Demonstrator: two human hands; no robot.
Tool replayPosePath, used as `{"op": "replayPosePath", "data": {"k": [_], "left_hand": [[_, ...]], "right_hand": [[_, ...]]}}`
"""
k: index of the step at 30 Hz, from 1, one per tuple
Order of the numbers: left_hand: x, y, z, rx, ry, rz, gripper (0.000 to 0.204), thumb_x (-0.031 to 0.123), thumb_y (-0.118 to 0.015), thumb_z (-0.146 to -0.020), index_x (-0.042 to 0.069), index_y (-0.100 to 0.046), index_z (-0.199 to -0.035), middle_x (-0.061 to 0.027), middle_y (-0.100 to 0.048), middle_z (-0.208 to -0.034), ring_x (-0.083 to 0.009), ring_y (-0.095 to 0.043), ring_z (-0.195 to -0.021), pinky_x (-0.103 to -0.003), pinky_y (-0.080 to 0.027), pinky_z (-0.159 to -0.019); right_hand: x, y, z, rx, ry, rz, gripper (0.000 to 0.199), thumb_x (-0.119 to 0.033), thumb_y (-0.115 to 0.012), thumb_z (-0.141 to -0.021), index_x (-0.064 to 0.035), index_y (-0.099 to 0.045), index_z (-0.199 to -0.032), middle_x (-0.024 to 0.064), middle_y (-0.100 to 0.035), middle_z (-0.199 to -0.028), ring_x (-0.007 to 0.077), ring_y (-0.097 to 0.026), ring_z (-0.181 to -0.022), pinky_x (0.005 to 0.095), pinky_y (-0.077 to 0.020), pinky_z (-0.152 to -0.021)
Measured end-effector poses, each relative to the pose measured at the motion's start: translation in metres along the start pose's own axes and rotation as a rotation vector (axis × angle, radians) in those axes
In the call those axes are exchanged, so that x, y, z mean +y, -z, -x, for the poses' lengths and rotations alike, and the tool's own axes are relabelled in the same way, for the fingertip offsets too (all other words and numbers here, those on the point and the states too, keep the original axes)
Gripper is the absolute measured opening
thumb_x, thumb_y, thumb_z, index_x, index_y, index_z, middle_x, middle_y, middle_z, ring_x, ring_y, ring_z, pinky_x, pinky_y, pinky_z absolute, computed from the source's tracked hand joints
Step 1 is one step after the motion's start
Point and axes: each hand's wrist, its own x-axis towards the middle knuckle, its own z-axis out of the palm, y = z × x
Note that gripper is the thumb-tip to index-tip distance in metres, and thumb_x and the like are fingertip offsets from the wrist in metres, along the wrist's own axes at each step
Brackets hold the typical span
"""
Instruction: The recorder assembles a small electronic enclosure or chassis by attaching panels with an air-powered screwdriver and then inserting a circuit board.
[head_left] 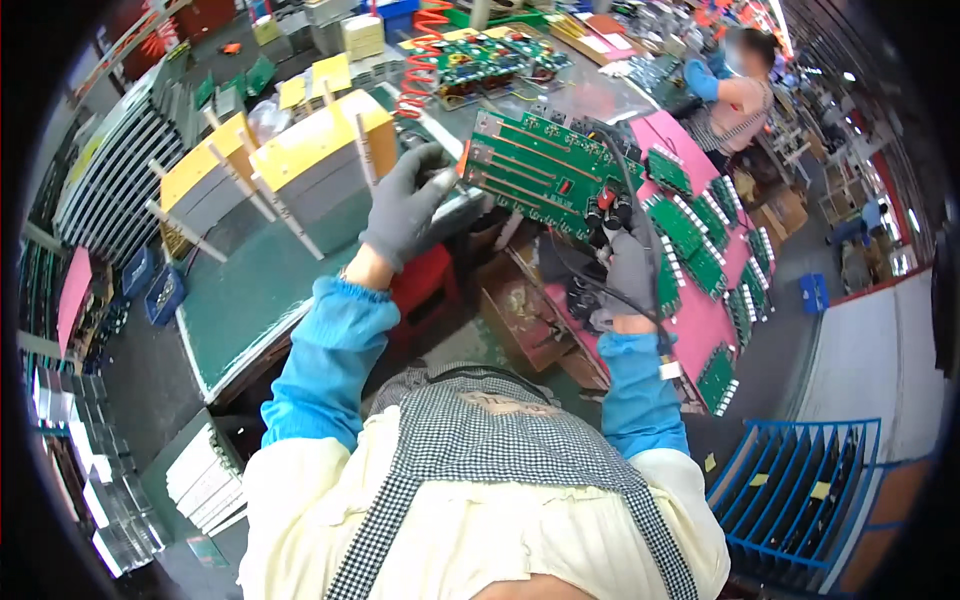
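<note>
A green circuit board with copper-coloured strips is held up, tilted, in front of me. My left hand, in a grey glove, pinches the board's left edge between thumb and fingers. At the board's lower right corner, my right hand, also gloved, is closed around a black-and-red thing with rounded black ends; its exact kind is unclear. A black cable loops past the right hand and down along the wrist. Part of the right-hand fingers is hidden behind that thing.
Several green boards with white connectors lie on a pink surface to the right. Yellow-topped stacks stand between rods on the green table at left. A coiled red hose hangs ahead. A blue rack stands lower right; a person works beyond.
</note>
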Motion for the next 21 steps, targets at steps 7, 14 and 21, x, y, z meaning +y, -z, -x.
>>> {"op": "replayPosePath", "data": {"k": [7, 14, 21], "left_hand": [[-0.004, 0.081, -0.018, -0.195, 0.157, -0.038, 0.029, 0.022, -0.065, -0.097, 0.0, -0.067, -0.116, -0.0044, -0.07, -0.099, -0.0109, -0.06, -0.09, -0.027, -0.047, -0.079], [-0.02, 0.102, -0.003, -0.139, 0.348, 0.146, 0.028, 0.022, -0.068, -0.096, -0.001, -0.069, -0.112, -0.002, -0.069, -0.097, -0.0101, -0.061, -0.088, -0.028, -0.05, -0.079], [-0.009, 0.096, 0.013, -0.191, 0.386, 0.309, 0.033, 0.021, -0.064, -0.099, -0.001, -0.063, -0.122, -0.0044, -0.067, -0.108, -0.0131, -0.065, -0.093, -0.028, -0.054, -0.082]], "right_hand": [[0.018, -0.063, 0.005, -0.277, -0.203, -0.211, 0.03, 0.003, -0.054, -0.088, 0.0002, -0.062, -0.116, 0.0062, -0.068, -0.095, 0.0081, -0.056, -0.063, 0.0215, -0.0421, -0.05], [0.024, -0.077, -0.001, -0.368, -0.273, -0.077, 0.033, -0.001, -0.056, -0.087, -0.0005, -0.063, -0.119, 0.0036, -0.068, -0.092, 0.0081, -0.06, -0.066, 0.0178, -0.0393, -0.047], [0.02, -0.074, -0.022, -0.423, -0.287, -0.023, 0.036, -0.002, -0.055, -0.084, -0.0005, -0.062, -0.119, 0.0035, -0.067, -0.089, 0.0063, -0.055, -0.059, 0.0182, -0.0367, -0.044]]}}
